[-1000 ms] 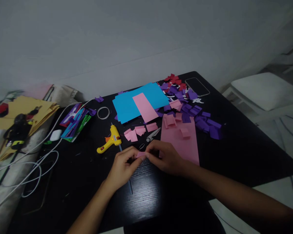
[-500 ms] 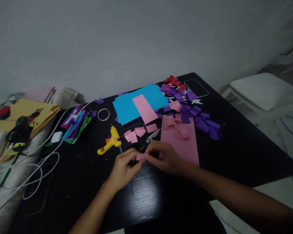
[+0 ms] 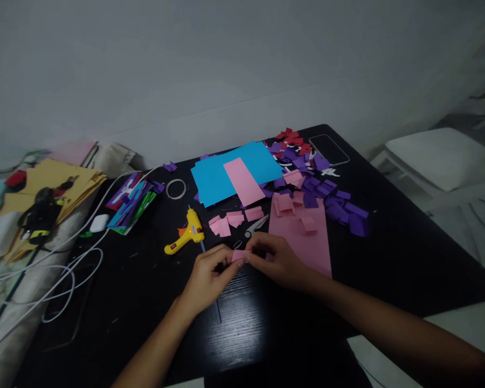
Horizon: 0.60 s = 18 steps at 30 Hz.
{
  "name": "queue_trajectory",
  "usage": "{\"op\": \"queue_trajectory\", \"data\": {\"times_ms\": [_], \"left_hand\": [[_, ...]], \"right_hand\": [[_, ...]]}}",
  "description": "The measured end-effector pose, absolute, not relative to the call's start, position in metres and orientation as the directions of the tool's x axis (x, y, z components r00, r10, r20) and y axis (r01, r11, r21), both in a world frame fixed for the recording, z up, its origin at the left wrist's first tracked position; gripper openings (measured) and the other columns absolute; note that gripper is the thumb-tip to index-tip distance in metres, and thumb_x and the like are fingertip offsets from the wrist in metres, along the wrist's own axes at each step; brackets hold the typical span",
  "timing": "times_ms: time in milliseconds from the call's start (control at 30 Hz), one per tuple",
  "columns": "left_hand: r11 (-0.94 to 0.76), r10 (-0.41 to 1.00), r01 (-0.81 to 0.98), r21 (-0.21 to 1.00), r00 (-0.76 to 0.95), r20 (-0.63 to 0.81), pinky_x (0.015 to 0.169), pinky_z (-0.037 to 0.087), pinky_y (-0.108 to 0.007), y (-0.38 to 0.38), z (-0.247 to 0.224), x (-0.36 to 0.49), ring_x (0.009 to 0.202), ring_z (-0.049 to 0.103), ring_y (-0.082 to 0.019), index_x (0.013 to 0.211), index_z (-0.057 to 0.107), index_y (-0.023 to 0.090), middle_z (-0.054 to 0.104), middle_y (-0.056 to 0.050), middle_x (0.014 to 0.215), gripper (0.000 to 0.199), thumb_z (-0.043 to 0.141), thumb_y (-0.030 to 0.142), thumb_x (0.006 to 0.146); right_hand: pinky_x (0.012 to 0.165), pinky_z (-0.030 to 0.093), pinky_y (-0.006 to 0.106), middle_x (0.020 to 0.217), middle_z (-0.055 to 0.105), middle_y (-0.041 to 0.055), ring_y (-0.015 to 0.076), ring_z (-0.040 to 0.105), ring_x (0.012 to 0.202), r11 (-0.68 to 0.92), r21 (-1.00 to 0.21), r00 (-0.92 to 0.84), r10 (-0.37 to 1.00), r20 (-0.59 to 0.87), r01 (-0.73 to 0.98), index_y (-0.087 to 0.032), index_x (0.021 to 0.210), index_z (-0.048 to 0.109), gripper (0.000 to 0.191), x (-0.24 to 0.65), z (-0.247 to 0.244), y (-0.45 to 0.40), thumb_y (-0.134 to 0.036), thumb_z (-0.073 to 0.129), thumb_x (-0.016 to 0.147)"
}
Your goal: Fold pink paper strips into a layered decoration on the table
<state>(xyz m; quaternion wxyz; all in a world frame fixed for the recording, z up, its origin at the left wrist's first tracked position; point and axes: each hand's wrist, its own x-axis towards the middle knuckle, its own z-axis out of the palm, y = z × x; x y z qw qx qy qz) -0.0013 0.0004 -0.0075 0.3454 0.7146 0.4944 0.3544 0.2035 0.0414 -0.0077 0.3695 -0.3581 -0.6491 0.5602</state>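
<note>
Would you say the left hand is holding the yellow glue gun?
No, the glue gun lies on the table while the left hand pinches pink paper.

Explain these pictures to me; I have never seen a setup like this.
There is no robot: a camera worn on a person's head looks down at their own hands. All three pictures come from it; the last is the present moment. The left hand and right hand hold a small pink paper piece between their fingers. On the black table lie a yellow glue gun, open metal scissors, bright blue paper sheets with a pink paper strip on top, a larger pink sheet, and small purple paper cuttings.
</note>
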Motion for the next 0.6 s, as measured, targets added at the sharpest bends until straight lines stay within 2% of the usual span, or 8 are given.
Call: {"op": "queue_trajectory", "data": {"times_ms": [300,467,600], "left_hand": [[-0.288,0.943,0.454,0.843,0.288,0.168,0.059,0.039,-0.023,-0.0004,-0.0078,-0.0011,0.064,0.051,-0.011,0.073,0.060,0.017,0.053,0.001,0.070,0.030,0.063,0.029,0.100],[-0.275,0.944,0.452,0.849,0.293,0.150,0.061,0.042,-0.022,-0.0009,-0.0070,-0.0018,0.065,0.053,-0.011,0.078,0.065,0.018,0.056,0.001,0.072,0.023,0.064,0.028,0.100],[-0.260,0.951,0.462,0.848,0.276,0.141,0.059,0.039,-0.022,-0.0013,-0.0059,-0.0003,0.063,0.050,-0.011,0.072,0.059,0.017,0.052,0.002,0.069,0.029,0.065,0.029,0.098]], "right_hand": [[0.063,0.043,0.026,0.076,0.064,0.0008,0.0136,0.057,0.068,0.206,-0.976,-0.488,0.860,0.146,0.070,-0.018,0.082,0.072,0.012,0.2020,-0.0097,0.0405,-0.028,0.072,0.089],[0.066,0.045,0.028,0.078,0.068,0.0020,0.0152,0.060,0.071,0.183,-0.981,-0.484,0.865,0.130,0.064,-0.019,0.083,0.074,0.013,0.2026,-0.0079,0.0397,-0.030,0.074,0.089],[0.066,0.044,0.028,0.077,0.068,0.0015,0.0149,0.059,0.071,0.122,-0.991,-0.481,0.873,0.079,0.059,-0.018,0.082,0.074,0.013,0.2025,-0.0061,0.0399,-0.029,0.074,0.087]]}}
